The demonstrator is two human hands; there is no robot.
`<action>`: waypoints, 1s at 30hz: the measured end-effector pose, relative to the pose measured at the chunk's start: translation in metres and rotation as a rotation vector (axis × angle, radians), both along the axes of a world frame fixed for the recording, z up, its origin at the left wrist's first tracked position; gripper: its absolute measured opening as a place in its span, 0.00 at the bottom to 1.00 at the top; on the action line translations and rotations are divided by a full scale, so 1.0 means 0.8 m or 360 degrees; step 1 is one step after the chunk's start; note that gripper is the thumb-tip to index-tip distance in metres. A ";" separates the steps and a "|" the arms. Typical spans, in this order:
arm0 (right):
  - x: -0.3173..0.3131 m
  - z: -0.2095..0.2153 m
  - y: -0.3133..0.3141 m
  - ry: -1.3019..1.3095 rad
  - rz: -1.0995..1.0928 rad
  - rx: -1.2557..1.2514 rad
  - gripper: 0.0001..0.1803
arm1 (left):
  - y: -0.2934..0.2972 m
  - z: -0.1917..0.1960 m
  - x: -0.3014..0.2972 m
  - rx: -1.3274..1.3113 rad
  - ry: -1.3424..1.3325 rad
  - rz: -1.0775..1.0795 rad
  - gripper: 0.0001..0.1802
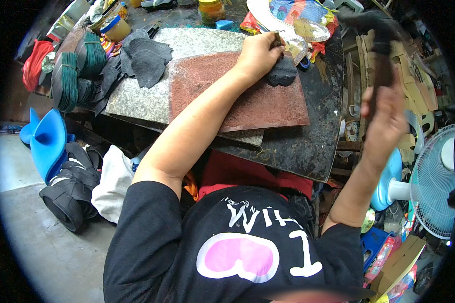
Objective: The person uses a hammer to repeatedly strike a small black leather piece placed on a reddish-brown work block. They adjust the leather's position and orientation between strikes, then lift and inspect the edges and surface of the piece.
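My left hand is closed round a short dark metal tool that looks like a punch, its top end showing above the fingers. Just beneath lies a black leather piece with a scalloped edge, resting on a worn reddish-brown mat. The tool's lower tip is hidden by my hand. Raised off to the right, my right hand grips the handle of a hammer, whose dark head is smeared by motion. More black leather cutouts lie stacked at the mat's left.
A speckled stone slab supports the mat on a dark table. Bundles of green cord and jars crowd the left; white ring-shaped pieces lie at the back. A fan stands right, black shoes or pads lower left.
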State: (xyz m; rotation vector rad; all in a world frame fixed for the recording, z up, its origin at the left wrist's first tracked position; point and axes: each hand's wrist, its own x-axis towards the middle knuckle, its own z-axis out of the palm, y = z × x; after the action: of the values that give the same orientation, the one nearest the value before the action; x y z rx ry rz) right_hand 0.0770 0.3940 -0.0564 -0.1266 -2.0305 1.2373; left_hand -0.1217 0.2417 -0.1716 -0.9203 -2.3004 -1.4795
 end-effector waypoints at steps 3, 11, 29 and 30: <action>-0.007 0.004 -0.003 0.0403 0.0153 -0.0015 0.24 | 0.010 0.005 0.004 -0.0090 0.0353 -0.0068 0.08; -0.015 -0.100 0.019 -0.0809 -0.0144 0.0359 0.21 | 0.013 -0.004 0.000 -0.0060 0.0273 -0.0008 0.09; 0.006 0.021 -0.006 0.0403 -0.0095 -0.0024 0.19 | 0.010 0.002 -0.003 -0.0097 0.0298 -0.0106 0.10; 0.000 0.017 -0.011 0.0546 0.0096 -0.0002 0.18 | 0.014 0.004 0.000 -0.0152 0.0410 -0.0110 0.09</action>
State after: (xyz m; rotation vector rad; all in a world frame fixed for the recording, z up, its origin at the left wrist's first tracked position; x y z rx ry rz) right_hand 0.0768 0.3851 -0.0431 0.1395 -1.7465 1.2049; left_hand -0.1220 0.2529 -0.1686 -1.1539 -2.1852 -1.2037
